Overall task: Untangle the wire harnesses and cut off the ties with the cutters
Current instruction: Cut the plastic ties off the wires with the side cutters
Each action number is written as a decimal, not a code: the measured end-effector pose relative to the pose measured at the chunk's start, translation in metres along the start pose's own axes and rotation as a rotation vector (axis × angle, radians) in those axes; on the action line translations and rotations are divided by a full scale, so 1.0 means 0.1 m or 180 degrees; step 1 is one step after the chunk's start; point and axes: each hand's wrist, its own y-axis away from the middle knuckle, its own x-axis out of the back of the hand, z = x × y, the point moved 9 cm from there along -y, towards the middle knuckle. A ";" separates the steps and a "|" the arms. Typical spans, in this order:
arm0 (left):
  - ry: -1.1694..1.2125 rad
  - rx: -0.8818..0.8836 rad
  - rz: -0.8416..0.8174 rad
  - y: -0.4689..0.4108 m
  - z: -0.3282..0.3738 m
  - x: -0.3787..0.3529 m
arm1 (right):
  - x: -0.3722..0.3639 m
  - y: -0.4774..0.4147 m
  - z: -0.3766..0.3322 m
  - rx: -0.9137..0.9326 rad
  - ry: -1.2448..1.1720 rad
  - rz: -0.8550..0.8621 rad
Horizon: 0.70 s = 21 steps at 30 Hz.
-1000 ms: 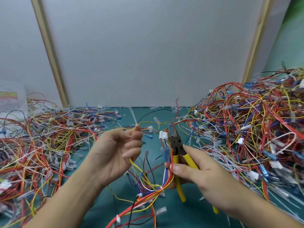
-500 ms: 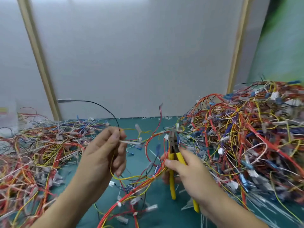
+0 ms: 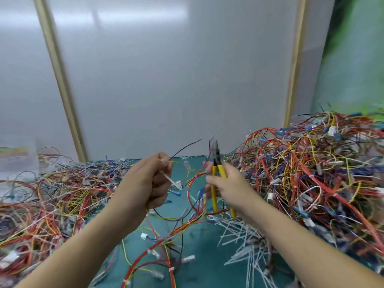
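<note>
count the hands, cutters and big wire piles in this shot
hands: 2 (left hand holds a black wire, right hand holds the cutters)
cutters: 1
big wire piles: 2 (left pile, right pile)
total: 5

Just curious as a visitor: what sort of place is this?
Probably a workbench for reworking wire harnesses: heaps of tangled wires on a green mat, cut white ties, yellow-handled cutters in the right hand.
</note>
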 end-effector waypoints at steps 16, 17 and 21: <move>-0.2640 0.0757 -0.0089 -0.41 -0.21 -0.04 | 0.02 -0.15 -0.02 0.0745 0.1468 0.0523; -0.2970 0.0603 -0.0054 -0.44 -0.15 -0.05 | 0.02 -0.14 -0.03 0.0812 0.1516 0.0576; -0.4527 -0.0493 -0.0543 -0.39 -0.07 -0.34 | 0.01 -0.11 -0.07 0.0994 0.1604 0.0685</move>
